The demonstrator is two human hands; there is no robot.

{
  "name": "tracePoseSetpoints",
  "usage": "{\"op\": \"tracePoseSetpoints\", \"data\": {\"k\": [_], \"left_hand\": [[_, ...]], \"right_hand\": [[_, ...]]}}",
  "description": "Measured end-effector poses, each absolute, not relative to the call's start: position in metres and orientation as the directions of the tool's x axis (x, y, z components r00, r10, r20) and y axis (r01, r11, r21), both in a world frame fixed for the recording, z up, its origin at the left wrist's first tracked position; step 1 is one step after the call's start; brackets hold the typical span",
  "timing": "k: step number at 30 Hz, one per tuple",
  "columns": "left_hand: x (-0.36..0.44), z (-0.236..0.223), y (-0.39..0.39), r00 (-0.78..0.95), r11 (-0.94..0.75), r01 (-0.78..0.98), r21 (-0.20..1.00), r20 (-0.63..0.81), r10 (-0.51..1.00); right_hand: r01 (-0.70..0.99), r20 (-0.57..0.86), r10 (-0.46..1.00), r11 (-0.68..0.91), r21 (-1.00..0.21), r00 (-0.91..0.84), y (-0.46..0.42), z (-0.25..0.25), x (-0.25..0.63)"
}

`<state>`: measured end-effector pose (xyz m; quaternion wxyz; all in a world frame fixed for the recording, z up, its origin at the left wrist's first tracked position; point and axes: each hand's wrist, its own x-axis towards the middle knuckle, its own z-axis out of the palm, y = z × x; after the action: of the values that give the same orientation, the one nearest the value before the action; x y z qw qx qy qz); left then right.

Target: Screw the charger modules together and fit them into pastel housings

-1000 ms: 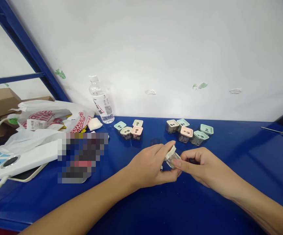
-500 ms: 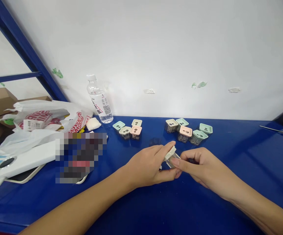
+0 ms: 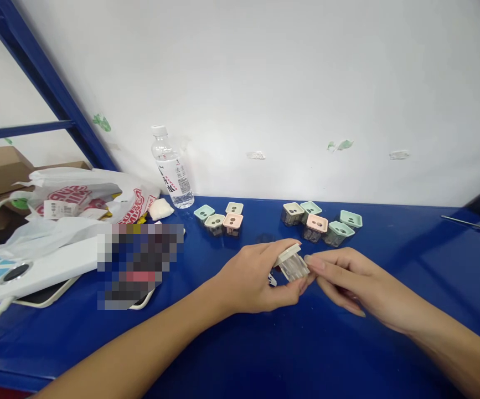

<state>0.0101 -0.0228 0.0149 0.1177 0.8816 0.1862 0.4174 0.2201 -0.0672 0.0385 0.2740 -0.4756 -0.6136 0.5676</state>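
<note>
1. The small clear box (image 3: 294, 269) is in the left hand (image 3: 252, 274), above the blue table (image 3: 240, 354). The work on it seems unfinished, as it is not yet put down.
2. It is tilted, with a cream lid (image 3: 287, 254); full closing cannot be told.
3. The left fingers clamp it. The right hand (image 3: 347, 276) has thumb and forefinger close together at its end; their grip cannot be told.
4. Beyond, four lidded boxes (image 3: 215, 222) and five others (image 3: 316, 224) stand in two groups.

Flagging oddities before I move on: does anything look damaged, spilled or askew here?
The wall looks damaged: white scuffs and green patches break its plain surface, perhaps peeled paint. A pixelated block hides something on the picture's left. No spill shows.
</note>
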Motion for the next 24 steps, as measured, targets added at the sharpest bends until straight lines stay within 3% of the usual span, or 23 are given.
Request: {"op": "tracePoseSetpoints", "data": {"k": [17, 21, 24], "left_hand": [[0.010, 0.011, -0.024, 0.644, -0.809, 0.321, 0.493, 0.512, 0.568], [0.010, 0.018, -0.025, 0.630, -0.773, 0.369, 0.517, 0.472, 0.617], [0.008, 0.026, -0.022, 0.572, -0.690, 0.395, 0.606, 0.426, 0.701]], "right_hand": [[0.325, -0.257, 0.900, -0.140, -0.935, -0.351, -0.066, 0.038, 0.215], [0.332, -0.233, 0.903, -0.109, -0.937, -0.360, -0.066, 0.039, 0.216], [0.376, -0.197, 0.907, -0.046, -0.926, -0.373, -0.065, 0.041, 0.218]]}}
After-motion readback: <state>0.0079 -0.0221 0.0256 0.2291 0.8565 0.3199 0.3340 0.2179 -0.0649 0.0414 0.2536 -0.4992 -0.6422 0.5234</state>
